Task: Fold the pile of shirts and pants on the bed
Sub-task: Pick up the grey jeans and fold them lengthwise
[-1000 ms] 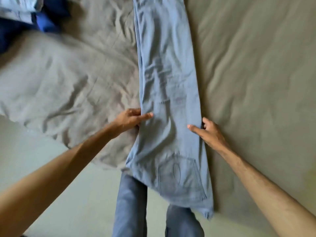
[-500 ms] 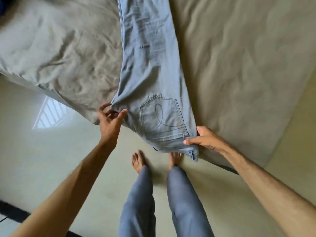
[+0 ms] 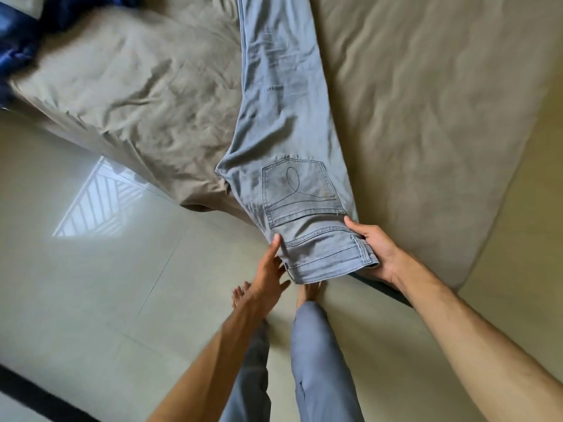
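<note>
One pair of light blue jeans [image 3: 283,123] is counted, laid lengthwise on the bed [image 3: 426,117], folded leg on leg, back pocket [image 3: 300,190] facing up. The waistband end overhangs the bed's near edge; the legs run away from that edge and out of frame at the top. One bundle of dark blue clothing [image 3: 21,28] is seen at the bed's far left corner, well apart from the jeans. Two hands, two bare feet on the tiled floor below the waistband.

Right hand [image 3: 376,254]: holding the waistband corner by the belt loop, thumb on top of the denim, fingers curled beneath it. Left hand [image 3: 269,277]: fingers straight, thumb touching the waistband's left edge; nothing is gripped by it.

Compared with half a second ago: the left hand, then pinching the crotch fold higher up the jeans' left side, is now down at the waistband. The right hand was at the same waistband corner with fingers laid flat; it now clasps it. The dark bundle, out of view then, is back in frame.

Edges and room: to the right of the jeans a broad stretch of olive sheet is bare up to the bed's right edge. To the left, rumpled sheet runs to the bed's left edge.
</note>
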`<state>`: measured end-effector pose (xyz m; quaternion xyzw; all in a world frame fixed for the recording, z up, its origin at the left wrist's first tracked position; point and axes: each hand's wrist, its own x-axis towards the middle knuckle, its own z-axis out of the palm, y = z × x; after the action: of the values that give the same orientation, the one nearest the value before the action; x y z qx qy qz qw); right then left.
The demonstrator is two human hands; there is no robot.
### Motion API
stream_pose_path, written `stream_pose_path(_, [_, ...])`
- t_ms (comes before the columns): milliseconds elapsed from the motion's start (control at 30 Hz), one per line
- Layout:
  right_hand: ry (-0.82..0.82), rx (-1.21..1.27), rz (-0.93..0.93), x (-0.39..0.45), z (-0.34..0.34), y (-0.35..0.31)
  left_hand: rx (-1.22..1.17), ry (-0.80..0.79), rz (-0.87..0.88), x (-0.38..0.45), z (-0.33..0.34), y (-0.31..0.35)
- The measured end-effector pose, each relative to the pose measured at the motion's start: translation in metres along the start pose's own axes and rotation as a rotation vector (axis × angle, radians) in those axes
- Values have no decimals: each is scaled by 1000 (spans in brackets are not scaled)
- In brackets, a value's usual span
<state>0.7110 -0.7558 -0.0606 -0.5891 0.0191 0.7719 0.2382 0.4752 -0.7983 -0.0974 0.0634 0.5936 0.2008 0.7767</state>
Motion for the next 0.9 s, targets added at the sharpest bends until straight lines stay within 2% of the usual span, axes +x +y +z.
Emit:
stream_pose_path(67, [22, -11, -21, -5, 2, -2, -56, -83, -10, -5, 5, 4])
stream_pose_path(133, [72, -44, -104, -9, -2, -6, -61, -95, -21, -12, 2, 12])
stream_pose_path(200, [178, -228, -214, -8, -13, -6, 25, -10, -26, -24, -5, 20])
stream_pose_path(300, [250, -524, -257, -16, -6, 2, 165, 150, 7, -34, -19, 29])
stream_pose_path(433, [388, -721, -226, -6, -9, 31, 254, 217, 4, -45, -27, 23])
stream_pose_path(533, [399, -898, -117, -15, -11, 46, 371, 274, -43, -39, -40, -4])
stream_pose_path(600, [439, -880, -140, -36, 0, 41, 424, 339, -22, -24, -57, -25])
stream_pose_path(633, [438, -844, -201, -41, 0, 37, 397, 347, 44, -31, -54, -23])
stream_pose_path(767, [280, -693, -417, -62, 15, -9, 271, 222, 319, -78, -22, 45])
stream_pose_path(900, [262, -591, -454, -73, 43, -85, 142, 105, 344, -97, -5, 135])
